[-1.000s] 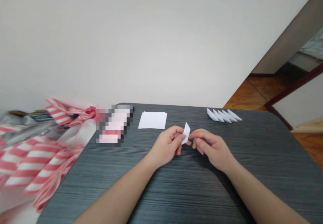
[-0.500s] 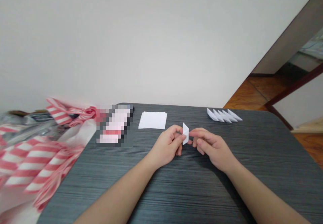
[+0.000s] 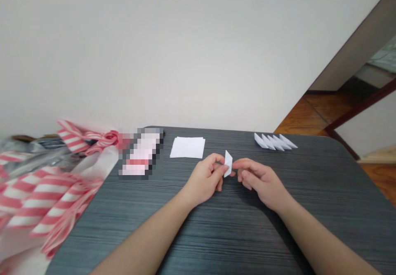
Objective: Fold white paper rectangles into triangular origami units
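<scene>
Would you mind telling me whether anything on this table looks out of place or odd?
A pixelated patch toward the left of the dark table hides what lies there, and the white sheets are stacked slightly askew, edges not aligned. The folded paper in the left hand shows no obvious damage. No spill shows.

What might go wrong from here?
The small folded white paper might slip: the left hand pinches it by one side. The right hand, index finger extended close to the paper, might bend it. Bumping the close-set row of folded white paper pieces might disarrange it.
</scene>
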`<state>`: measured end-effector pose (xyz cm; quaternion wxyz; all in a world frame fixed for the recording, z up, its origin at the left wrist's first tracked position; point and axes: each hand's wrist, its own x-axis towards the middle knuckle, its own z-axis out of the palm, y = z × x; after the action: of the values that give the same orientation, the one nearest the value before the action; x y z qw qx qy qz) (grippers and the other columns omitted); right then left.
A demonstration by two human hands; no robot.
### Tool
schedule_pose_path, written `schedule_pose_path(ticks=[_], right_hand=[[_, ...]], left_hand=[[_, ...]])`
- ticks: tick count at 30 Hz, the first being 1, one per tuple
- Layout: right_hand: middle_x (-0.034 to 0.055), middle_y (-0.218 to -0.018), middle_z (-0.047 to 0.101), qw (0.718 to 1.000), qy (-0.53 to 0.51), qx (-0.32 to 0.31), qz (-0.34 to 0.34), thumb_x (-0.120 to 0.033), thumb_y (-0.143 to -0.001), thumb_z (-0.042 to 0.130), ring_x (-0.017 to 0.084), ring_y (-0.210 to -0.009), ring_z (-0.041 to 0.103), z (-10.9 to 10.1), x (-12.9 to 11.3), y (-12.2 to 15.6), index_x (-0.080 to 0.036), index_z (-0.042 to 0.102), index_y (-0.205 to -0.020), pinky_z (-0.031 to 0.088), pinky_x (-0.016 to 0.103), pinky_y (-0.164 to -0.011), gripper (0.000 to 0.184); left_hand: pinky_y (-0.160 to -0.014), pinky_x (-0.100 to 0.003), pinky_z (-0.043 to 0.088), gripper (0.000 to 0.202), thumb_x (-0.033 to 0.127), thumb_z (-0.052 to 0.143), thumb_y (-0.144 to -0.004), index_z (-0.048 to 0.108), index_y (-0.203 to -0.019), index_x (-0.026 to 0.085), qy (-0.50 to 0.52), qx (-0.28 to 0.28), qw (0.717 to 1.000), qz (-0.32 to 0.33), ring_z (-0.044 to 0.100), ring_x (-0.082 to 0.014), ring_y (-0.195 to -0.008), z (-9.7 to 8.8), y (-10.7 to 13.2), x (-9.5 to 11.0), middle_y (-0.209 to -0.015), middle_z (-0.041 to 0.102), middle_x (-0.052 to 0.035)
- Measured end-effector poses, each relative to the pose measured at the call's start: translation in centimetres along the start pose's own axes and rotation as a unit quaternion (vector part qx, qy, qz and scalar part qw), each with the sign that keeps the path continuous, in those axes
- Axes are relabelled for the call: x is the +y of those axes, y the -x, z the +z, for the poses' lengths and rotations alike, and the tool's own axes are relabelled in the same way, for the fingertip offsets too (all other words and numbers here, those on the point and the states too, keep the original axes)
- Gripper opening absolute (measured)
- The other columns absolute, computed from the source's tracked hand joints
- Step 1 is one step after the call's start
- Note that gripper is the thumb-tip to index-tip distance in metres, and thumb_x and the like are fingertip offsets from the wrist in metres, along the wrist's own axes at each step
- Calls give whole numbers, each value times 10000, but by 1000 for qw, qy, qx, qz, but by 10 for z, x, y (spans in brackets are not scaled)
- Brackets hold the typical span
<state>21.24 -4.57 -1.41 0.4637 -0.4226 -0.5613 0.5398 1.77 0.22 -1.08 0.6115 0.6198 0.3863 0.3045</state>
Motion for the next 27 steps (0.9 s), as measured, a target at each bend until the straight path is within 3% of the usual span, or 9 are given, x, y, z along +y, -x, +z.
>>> schedule_pose_path(ticks=[4, 16, 27], right_hand=[[75, -1037, 618, 1000, 5, -2, -4, -351, -933, 591, 125, -689, 533, 0, 1, 0, -228, 699, -1114, 455, 263, -576, 244], [52, -962, 619, 999, -42, 2, 32, -361, -915, 622, 99, -598, 451, 1, 1, -1, -230, 701, -1121, 368, 245, -512, 257], [45, -950, 607, 998, -59, -1, 24, -328, -933, 609, 94, -598, 433, 0, 1, 0, -238, 702, -1126, 361, 244, -517, 233]], left_hand=[[-410, -170, 333, 179, 354, 544, -922, 483, -968, 193, 12, 2, 1000, -1, 449, -76, -360, 0, 0, 0, -481, 546, 86], [-411, -178, 343, 162, 349, 530, -931, 471, -956, 200, 7, 0, 1000, 8, 470, -77, -372, 0, 0, 0, -550, 606, 63], [-406, -176, 338, 147, 341, 505, -951, 460, -970, 202, -8, -1, 1000, 8, 460, -80, -377, 0, 0, 0, -543, 591, 66]])
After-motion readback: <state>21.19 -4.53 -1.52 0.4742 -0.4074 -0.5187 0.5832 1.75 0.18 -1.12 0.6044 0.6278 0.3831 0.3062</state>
